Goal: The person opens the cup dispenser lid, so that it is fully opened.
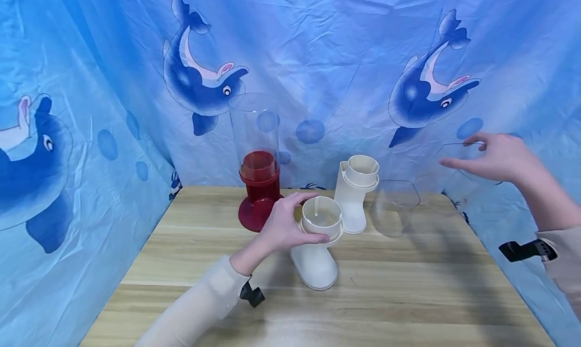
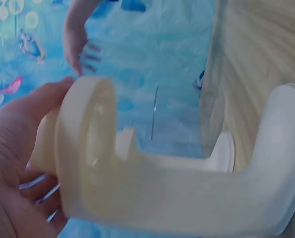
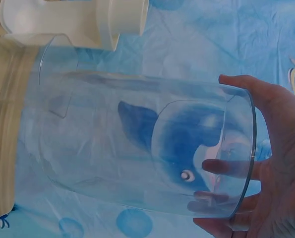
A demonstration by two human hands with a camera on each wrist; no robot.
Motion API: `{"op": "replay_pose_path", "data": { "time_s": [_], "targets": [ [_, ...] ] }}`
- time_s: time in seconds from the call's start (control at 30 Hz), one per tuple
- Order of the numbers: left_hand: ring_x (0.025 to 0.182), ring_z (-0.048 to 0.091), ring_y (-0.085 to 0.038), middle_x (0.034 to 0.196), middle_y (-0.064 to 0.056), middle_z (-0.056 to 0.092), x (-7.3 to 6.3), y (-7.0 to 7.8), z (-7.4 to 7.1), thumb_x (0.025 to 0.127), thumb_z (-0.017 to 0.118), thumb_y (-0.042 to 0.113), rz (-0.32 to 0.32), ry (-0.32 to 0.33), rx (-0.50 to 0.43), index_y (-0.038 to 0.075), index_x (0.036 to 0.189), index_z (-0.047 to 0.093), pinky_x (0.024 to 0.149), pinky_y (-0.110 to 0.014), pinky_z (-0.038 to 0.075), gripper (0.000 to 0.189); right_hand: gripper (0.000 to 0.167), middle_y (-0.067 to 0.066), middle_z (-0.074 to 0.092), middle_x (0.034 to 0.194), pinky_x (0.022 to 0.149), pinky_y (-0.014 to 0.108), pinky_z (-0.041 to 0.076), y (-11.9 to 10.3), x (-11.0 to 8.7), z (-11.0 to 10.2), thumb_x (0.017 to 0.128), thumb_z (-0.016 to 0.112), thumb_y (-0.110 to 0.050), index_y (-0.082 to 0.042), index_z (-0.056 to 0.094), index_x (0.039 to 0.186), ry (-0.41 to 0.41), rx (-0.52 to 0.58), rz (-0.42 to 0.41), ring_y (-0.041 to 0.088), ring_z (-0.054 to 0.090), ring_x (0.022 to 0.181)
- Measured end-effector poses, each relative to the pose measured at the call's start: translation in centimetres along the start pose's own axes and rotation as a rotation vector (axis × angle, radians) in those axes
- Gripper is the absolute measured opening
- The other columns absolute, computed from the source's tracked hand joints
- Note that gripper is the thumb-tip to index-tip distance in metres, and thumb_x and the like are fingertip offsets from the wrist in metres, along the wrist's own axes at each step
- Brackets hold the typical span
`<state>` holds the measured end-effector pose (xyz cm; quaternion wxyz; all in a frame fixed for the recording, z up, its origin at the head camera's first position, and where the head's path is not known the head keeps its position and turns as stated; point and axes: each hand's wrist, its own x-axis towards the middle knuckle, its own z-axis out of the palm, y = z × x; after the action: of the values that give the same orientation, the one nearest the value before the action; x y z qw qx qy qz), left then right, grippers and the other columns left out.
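Observation:
My left hand (image 1: 288, 223) curls its thumb and fingers round the upper collar of a white boot-shaped stand (image 1: 316, 266), which is upright on the table. Its round top opening faces up. Off to the right, my right hand (image 1: 499, 158) holds a large clear cylinder (image 3: 137, 148) by its rim, up off the table. In the right wrist view the fingers show through the clear wall. Behind the gripped stand is a second white boot-shaped stand (image 1: 356, 190). Beside it stands a clear container (image 1: 395, 211), whose edges are faint.
A red boot-shaped stand (image 1: 260, 206) with a tall clear cylinder (image 1: 254, 120) on top is at the back left. Wood-patterned table (image 1: 408, 296) lies under everything. A blue dolphin-print curtain (image 1: 317, 59) encloses the back and sides.

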<state>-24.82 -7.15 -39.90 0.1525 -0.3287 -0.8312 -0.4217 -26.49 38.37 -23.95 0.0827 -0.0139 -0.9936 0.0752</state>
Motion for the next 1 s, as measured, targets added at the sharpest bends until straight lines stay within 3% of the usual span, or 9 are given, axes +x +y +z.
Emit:
{"op": "replay_pose_path", "data": {
  "time_s": [0.2,0.33,0.5,0.7,0.87,1.0],
  "targets": [
    [0.128,0.066,-0.019,0.146,-0.003,0.067,0.5,0.1,-1.3,0.067,0.099,0.039,-0.005,-0.079,-0.009,0.015,0.153,0.056,0.104,-0.043,0.061,0.099,0.108,0.051,0.046,0.136,0.084,0.074,0.049,1.3,0.3,0.4,0.090,0.059,-0.082,0.009,0.044,0.146,-0.034,0.013,0.029,0.065,0.051,0.117],
    [0.125,0.066,-0.019,0.143,-0.003,0.067,0.4,1.3,-0.9,0.063,0.101,0.042,-0.053,-0.015,0.015,0.015,0.151,0.057,0.100,-0.038,0.062,0.103,0.110,0.051,0.045,0.136,0.084,0.073,0.049,2.2,0.7,1.2,0.090,0.059,-0.083,0.011,0.043,0.146,-0.039,0.009,0.051,0.065,0.052,0.115],
    [0.111,0.069,-0.018,0.127,-0.003,0.073,0.3,2.0,-0.3,0.062,0.102,0.043,-0.145,0.038,0.063,0.013,0.140,0.065,0.090,-0.036,0.061,0.092,0.114,0.050,0.041,0.141,0.084,0.073,0.049,2.9,1.3,2.8,0.087,0.059,-0.086,0.009,0.042,0.148,-0.059,0.034,0.070,0.066,0.048,0.119],
    [0.109,0.068,-0.018,0.122,0.000,0.074,0.9,1.3,-0.2,0.064,0.102,0.041,-0.195,0.031,0.018,0.016,0.135,0.068,0.087,-0.035,0.061,0.083,0.117,0.050,0.039,0.141,0.078,0.068,0.050,3.5,1.7,4.0,0.085,0.059,-0.088,0.010,0.043,0.147,-0.058,0.055,0.102,0.067,0.046,0.119],
    [0.109,0.069,-0.021,0.124,-0.004,0.074,1.9,0.3,-0.3,0.065,0.102,0.037,-0.192,0.046,-0.026,0.012,0.137,0.068,0.090,-0.045,0.063,0.084,0.120,0.051,0.038,0.142,0.078,0.070,0.051,4.2,2.4,5.1,0.085,0.056,-0.090,0.012,0.043,0.149,-0.076,0.073,0.114,0.069,0.046,0.119],
    [0.109,0.071,-0.023,0.126,-0.008,0.074,3.2,-0.3,-0.6,0.066,0.102,0.038,-0.183,0.066,-0.004,0.008,0.141,0.067,0.092,-0.044,0.063,0.088,0.121,0.051,0.038,0.145,0.082,0.071,0.051,4.7,3.2,6.8,0.087,0.055,-0.089,0.013,0.042,0.151,-0.105,0.080,0.086,0.070,0.046,0.121]
  ]
}}
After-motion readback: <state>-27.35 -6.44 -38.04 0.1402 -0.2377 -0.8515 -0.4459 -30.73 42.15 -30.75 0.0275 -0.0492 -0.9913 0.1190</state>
